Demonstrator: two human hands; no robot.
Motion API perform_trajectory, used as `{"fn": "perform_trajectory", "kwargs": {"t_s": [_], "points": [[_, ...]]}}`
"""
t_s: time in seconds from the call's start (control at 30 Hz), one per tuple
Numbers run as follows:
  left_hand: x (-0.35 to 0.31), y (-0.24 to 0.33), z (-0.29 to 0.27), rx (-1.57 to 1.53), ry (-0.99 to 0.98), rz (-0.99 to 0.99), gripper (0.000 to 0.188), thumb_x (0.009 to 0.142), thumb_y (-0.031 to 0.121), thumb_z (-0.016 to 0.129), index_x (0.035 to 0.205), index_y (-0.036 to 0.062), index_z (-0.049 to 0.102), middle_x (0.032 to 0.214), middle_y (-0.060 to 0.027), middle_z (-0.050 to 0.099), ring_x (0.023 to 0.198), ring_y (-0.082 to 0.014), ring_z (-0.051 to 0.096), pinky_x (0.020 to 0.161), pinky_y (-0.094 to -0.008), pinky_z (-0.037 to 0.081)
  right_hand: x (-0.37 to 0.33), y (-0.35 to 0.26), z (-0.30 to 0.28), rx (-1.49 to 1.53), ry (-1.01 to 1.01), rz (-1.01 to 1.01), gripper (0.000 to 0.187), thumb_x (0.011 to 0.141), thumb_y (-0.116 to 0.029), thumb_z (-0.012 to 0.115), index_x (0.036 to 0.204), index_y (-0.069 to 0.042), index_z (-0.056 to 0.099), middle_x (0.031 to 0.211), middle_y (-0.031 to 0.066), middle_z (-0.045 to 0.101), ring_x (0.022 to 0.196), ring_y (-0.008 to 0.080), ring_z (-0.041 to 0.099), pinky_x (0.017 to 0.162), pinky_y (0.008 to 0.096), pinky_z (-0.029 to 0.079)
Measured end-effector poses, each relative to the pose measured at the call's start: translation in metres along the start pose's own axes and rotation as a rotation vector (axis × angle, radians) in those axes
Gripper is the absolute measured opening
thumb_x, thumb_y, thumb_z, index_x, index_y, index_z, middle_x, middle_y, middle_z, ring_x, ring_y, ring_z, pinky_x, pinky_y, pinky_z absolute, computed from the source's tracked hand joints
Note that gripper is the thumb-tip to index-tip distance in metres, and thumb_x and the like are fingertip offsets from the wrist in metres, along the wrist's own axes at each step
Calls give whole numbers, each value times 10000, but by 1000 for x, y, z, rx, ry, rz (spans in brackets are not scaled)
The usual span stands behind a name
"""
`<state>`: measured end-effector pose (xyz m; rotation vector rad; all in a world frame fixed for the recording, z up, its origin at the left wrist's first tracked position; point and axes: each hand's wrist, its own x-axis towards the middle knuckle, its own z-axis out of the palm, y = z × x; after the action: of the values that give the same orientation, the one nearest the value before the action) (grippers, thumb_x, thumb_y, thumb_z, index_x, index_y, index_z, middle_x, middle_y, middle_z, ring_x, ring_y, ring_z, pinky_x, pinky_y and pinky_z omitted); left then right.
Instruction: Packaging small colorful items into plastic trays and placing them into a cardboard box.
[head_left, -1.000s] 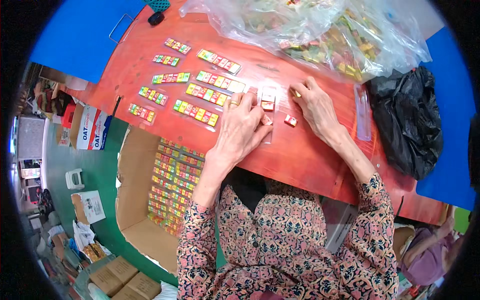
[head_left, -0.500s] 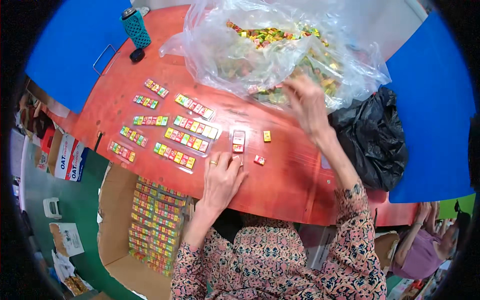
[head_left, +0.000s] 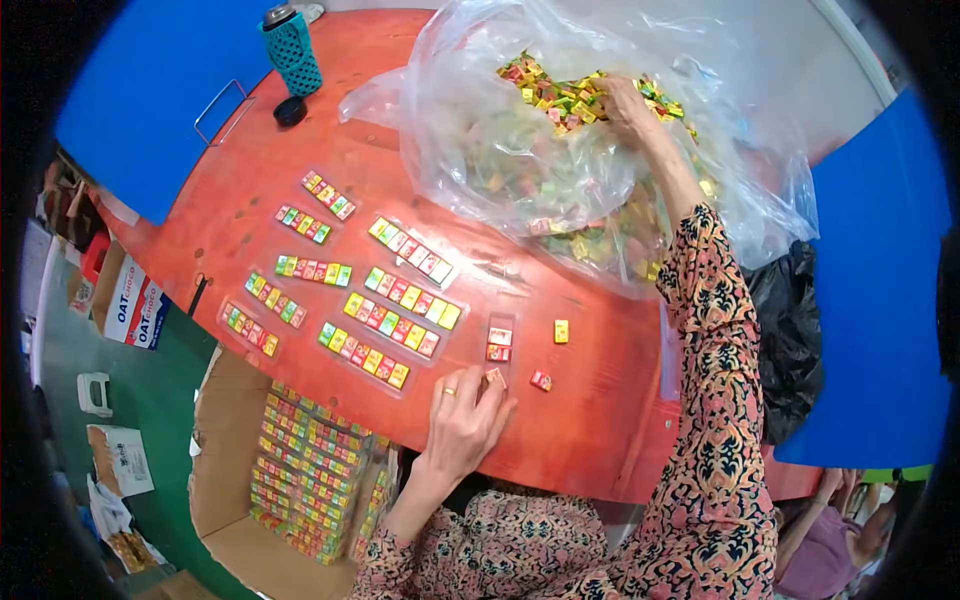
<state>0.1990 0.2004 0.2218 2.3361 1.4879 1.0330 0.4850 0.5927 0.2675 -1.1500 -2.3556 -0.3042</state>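
My left hand [head_left: 462, 425], a ring on one finger, rests at the table's near edge with its fingers closed on a small red-and-white box [head_left: 496, 377]. That box is at the near end of a narrow clear tray [head_left: 490, 322] with two more boxes in it. My right hand [head_left: 622, 102] reaches into a large clear plastic bag [head_left: 460, 130]. Its fingertips are among a heap of small yellow, red and green boxes [head_left: 560, 108], so their grip is hidden. A loose yellow box [head_left: 561, 331] and a loose red box [head_left: 541, 380] lie right of the tray.
Several filled trays [head_left: 392, 325] lie in rows at left on the red table [head_left: 590, 440]. A teal-sleeved bottle [head_left: 292, 55] and black cap [head_left: 290, 111] stand far left. A black bag [head_left: 795, 340] is at right. Below, a cardboard box [head_left: 225, 480] holds stacked filled trays.
My right hand has moved up and away, from the bag's near edge into the heap of boxes. My left hand stays beside the tray. The whole view has shifted slightly.
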Motion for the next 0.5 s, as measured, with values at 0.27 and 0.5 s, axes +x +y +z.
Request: {"fn": "perform_trajectory", "kwargs": {"t_s": [0.27, 0.5], "points": [[-3, -10, 6, -14, -41, -56, 314, 713, 116, 705, 970, -20, 585, 946, -136, 523, 869, -282, 527, 757, -376, 439, 9, 22, 50, -189, -145, 68, 287, 871, -253, 477, 1068, -63, 562, 926, 191, 608, 928, 347, 566, 810, 440, 437], [-11, -13, 4, 83, -9, 9, 257, 720, 157, 663, 890, -9, 563, 915, -107, 511, 889, -252, 527, 751, -346, 456, 28, 32, 38, -232, -322, 56, 281, 858, -191, 532, 1063, -13, 606, 892, 169, 645, 813, 268, 600, 712, 376, 451]]}}
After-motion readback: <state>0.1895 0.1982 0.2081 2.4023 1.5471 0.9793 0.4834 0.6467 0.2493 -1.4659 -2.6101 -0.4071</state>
